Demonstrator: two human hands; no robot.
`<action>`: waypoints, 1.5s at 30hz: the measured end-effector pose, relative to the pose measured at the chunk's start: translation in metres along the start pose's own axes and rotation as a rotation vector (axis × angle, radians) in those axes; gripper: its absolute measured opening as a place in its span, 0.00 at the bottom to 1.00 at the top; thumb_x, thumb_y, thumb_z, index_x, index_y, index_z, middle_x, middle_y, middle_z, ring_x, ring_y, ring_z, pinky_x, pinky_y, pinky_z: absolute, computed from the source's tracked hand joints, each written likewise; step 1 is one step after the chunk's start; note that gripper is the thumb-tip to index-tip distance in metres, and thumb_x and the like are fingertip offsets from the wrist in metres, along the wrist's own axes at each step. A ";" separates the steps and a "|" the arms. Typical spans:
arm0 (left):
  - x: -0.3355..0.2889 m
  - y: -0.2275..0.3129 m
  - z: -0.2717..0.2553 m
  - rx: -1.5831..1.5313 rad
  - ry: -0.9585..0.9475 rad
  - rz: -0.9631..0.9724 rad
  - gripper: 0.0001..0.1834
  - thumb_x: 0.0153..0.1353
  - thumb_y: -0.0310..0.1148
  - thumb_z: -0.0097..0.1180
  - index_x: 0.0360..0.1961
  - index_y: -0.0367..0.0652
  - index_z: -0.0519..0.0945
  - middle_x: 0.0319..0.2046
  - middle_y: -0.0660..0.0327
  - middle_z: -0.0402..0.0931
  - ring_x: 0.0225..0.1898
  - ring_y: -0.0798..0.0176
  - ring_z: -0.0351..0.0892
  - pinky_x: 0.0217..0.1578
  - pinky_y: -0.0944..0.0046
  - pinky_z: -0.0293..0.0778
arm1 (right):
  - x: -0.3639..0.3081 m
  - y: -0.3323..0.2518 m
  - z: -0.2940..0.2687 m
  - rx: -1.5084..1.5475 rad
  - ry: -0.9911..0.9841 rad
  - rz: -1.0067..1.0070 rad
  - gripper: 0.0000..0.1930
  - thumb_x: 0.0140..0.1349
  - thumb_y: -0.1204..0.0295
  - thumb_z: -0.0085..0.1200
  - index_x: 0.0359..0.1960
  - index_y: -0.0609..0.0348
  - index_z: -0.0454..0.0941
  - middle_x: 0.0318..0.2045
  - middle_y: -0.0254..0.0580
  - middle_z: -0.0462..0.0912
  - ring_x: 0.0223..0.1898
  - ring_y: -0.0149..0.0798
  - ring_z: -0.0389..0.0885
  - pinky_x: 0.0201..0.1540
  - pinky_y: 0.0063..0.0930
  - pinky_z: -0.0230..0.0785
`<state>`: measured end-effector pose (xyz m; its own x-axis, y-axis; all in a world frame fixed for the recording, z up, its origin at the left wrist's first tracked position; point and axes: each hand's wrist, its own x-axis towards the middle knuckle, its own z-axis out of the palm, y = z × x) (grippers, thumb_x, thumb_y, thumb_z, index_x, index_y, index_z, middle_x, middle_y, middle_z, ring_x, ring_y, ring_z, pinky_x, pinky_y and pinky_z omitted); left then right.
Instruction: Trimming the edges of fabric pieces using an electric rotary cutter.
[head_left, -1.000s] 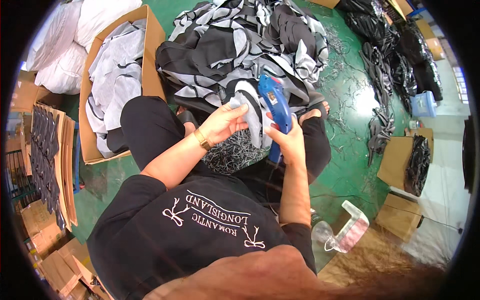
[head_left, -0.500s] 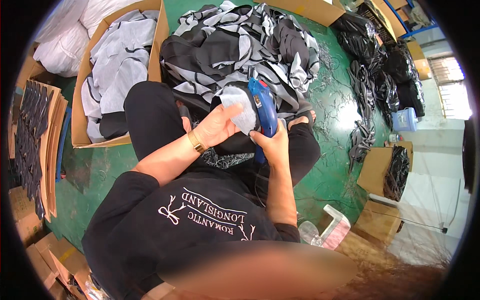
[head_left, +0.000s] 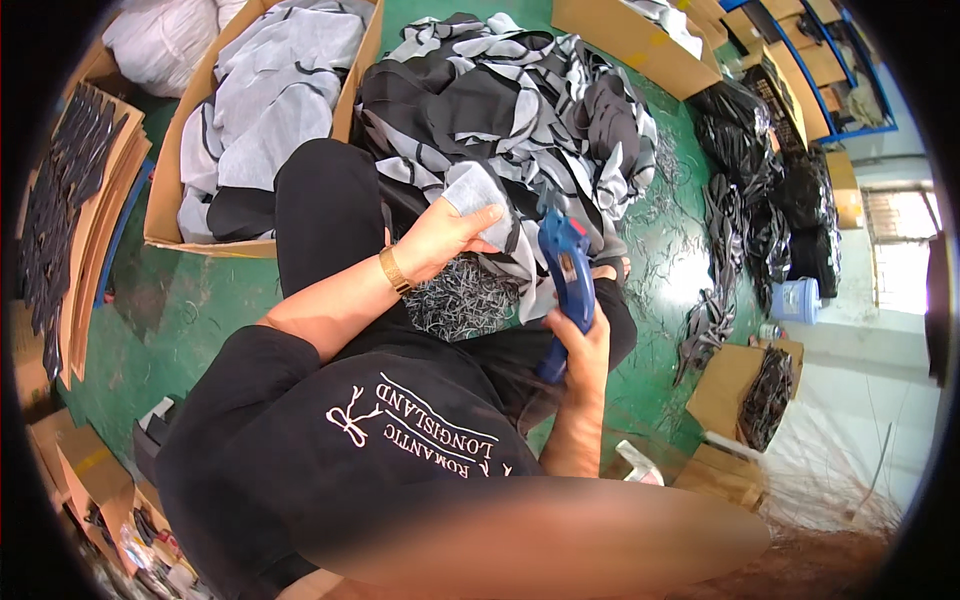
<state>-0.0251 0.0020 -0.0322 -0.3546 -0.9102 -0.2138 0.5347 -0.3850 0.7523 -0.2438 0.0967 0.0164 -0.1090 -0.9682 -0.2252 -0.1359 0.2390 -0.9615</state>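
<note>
My right hand (head_left: pixel 585 345) is wrapped round the handle of blue electric scissors (head_left: pixel 568 262), whose dark head points away from me. To the left, my left hand (head_left: pixel 440 240) pinches a light grey and black fabric piece (head_left: pixel 480 195) between thumb and fingers. A small gap separates the scissors' head from this piece. Just beyond both hands lies a big heap of grey and black fabric (head_left: pixel 470 95). Thin fabric trimmings (head_left: pixel 460 300) are piled between my legs, below the held piece.
A cardboard box (head_left: pixel 165 200) of grey fabric stands at the left, beside flattened cardboard (head_left: pixel 105 230) with black strips. Black plastic bags (head_left: pixel 740 125), a blue bucket (head_left: pixel 797 300) and an open carton (head_left: pixel 735 390) line the right. Scraps litter the green floor (head_left: pixel 670 290).
My right hand has drawn the scissors to the right and nearer to me, off the fabric piece. The left hand still holds the piece, and the trimmings pile shows more. The view has shifted.
</note>
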 end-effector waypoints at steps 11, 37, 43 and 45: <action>-0.003 0.014 0.011 -0.001 0.061 0.102 0.12 0.59 0.22 0.55 0.45 0.38 0.75 0.40 0.61 0.78 0.42 0.66 0.79 0.44 0.64 0.77 | -0.025 0.023 0.005 0.088 -0.101 0.109 0.15 0.48 0.80 0.57 0.40 0.69 0.74 0.27 0.39 0.77 0.23 0.30 0.76 0.29 0.22 0.70; -0.007 0.026 0.000 0.327 -0.201 0.144 0.14 0.58 0.24 0.58 0.46 0.40 0.75 0.39 0.66 0.77 0.39 0.72 0.76 0.38 0.69 0.75 | -0.018 0.014 -0.004 0.183 -0.169 0.140 0.16 0.47 0.79 0.57 0.40 0.71 0.72 0.24 0.39 0.75 0.20 0.31 0.74 0.23 0.23 0.69; -0.009 0.033 -0.002 0.359 -0.245 0.051 0.16 0.57 0.25 0.59 0.47 0.41 0.75 0.39 0.66 0.77 0.39 0.72 0.76 0.39 0.68 0.75 | -0.008 0.006 0.003 0.247 -0.156 0.080 0.17 0.47 0.78 0.57 0.40 0.72 0.72 0.24 0.40 0.74 0.20 0.33 0.73 0.24 0.24 0.69; -0.009 0.023 -0.001 0.315 -0.246 0.056 0.17 0.57 0.26 0.59 0.48 0.41 0.75 0.39 0.66 0.77 0.39 0.72 0.76 0.39 0.68 0.75 | -0.001 -0.001 0.006 0.253 -0.098 0.038 0.17 0.48 0.77 0.58 0.41 0.70 0.72 0.24 0.38 0.74 0.21 0.31 0.74 0.25 0.22 0.69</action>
<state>-0.0084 0.0013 -0.0135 -0.5255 -0.8498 -0.0402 0.3105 -0.2356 0.9209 -0.2377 0.0970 0.0162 -0.0115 -0.9644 -0.2641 0.1181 0.2609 -0.9581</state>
